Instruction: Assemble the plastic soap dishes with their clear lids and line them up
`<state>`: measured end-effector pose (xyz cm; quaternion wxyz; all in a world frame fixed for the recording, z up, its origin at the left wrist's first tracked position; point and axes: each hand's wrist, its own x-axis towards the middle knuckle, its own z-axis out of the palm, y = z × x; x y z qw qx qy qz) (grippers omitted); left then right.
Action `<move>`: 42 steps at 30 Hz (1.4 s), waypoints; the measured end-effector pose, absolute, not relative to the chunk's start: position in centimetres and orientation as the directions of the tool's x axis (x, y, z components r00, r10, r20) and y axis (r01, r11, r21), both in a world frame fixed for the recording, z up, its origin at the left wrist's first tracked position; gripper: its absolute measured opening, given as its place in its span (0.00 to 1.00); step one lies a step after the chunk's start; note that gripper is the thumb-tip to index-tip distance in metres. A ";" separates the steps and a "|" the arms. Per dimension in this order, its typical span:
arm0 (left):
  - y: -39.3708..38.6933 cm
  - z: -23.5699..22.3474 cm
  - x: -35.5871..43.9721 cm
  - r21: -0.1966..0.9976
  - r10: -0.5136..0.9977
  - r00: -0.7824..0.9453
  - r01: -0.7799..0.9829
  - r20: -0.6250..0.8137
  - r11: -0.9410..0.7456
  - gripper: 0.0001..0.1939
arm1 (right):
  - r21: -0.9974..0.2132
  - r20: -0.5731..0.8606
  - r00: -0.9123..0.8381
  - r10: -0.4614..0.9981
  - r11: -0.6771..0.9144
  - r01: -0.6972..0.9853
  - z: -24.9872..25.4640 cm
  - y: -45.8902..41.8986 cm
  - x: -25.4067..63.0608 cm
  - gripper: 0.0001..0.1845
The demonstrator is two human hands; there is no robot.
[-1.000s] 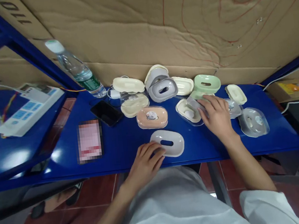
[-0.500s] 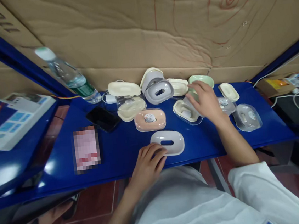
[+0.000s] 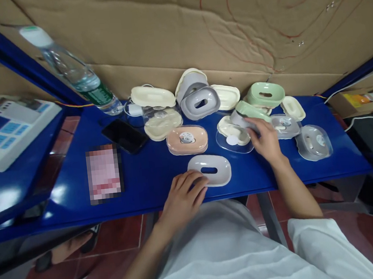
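Observation:
My left hand (image 3: 187,192) lies at the left end of a pale grey oval soap dish (image 3: 223,178) with a long slot. Its fingers curl over the rim, holding the dish on the tabletop. Farther right, my right hand (image 3: 266,140) grips a grey plastic soap-dish part (image 3: 237,119), tilted above a cream dish (image 3: 230,128) in a clear cover. Just behind that hand are a tipped green dish (image 3: 252,109) and another green slotted dish (image 3: 266,94). A peach soap dish (image 3: 187,139) with a round label sits left of the cream one.
Along the back of the blue table (image 3: 144,179) are grey dishes (image 3: 200,104) and cream dishes (image 3: 153,97). Covered grey dishes (image 3: 313,142) stand at the right. A water bottle (image 3: 80,79), a black phone (image 3: 124,135) and a blurred packet (image 3: 104,172) occupy the left, before a cardboard wall.
My right hand has drawn back toward me from the green dishes and now shows a grey part in its grip. The view has shifted slightly. My left hand stays on its dish.

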<state>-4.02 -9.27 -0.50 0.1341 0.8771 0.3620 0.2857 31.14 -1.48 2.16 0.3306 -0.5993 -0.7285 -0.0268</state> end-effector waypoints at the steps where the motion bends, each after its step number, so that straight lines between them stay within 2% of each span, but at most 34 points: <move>1: -9.3 -0.6 -4.1 0.443 0.712 0.576 0.558 0.402 -0.702 0.10 | -0.361 0.543 -0.046 0.838 0.283 0.888 2.2 -1.5 31.2 0.18; 4: -9.3 -0.6 -4.1 0.448 0.713 0.578 0.557 0.396 -0.700 0.10 | -0.343 0.578 -0.041 0.815 0.288 0.894 2.2 -1.7 31.4 0.17; 10: -9.3 -0.4 -4.0 0.434 0.710 0.572 0.562 0.411 -0.704 0.09 | -0.294 0.500 -0.182 0.847 0.363 0.884 2.0 -1.8 31.1 0.18; 18: -9.5 -0.9 -4.0 0.380 0.714 0.549 0.607 0.434 -0.698 0.11 | -0.312 0.496 -0.156 0.854 0.343 0.886 1.8 -2.0 30.7 0.17; 25: -9.5 -1.1 -4.0 0.393 0.731 0.518 0.620 0.445 -0.679 0.11 | -0.352 0.408 -0.262 0.875 0.415 0.839 1.8 -1.9 30.5 0.20; 31: -9.7 -1.4 -3.9 0.378 0.750 0.457 0.664 0.478 -0.645 0.11 | -0.224 0.433 -0.228 0.872 0.349 0.910 1.5 -1.9 31.1 0.21; 35: -9.6 -1.4 -3.9 0.386 0.757 0.455 0.665 0.469 -0.639 0.11 | -0.067 0.497 -0.184 0.848 0.249 0.966 1.8 -2.1 30.9 0.16; 37: -9.6 -1.4 -3.9 0.394 0.759 0.460 0.660 0.461 -0.640 0.11 | 0.010 0.483 -0.211 0.850 0.236 0.972 2.1 -2.5 30.7 0.14; 39: -9.6 -1.3 -3.9 0.400 0.762 0.458 0.659 0.458 -0.637 0.10 | 0.042 0.441 -0.250 0.862 0.258 0.965 2.3 -3.2 30.5 0.13; 42: -9.6 -1.3 -3.8 0.396 0.763 0.446 0.666 0.468 -0.632 0.09 | 0.028 0.386 -0.273 0.881 0.285 0.958 2.0 -4.5 30.4 0.15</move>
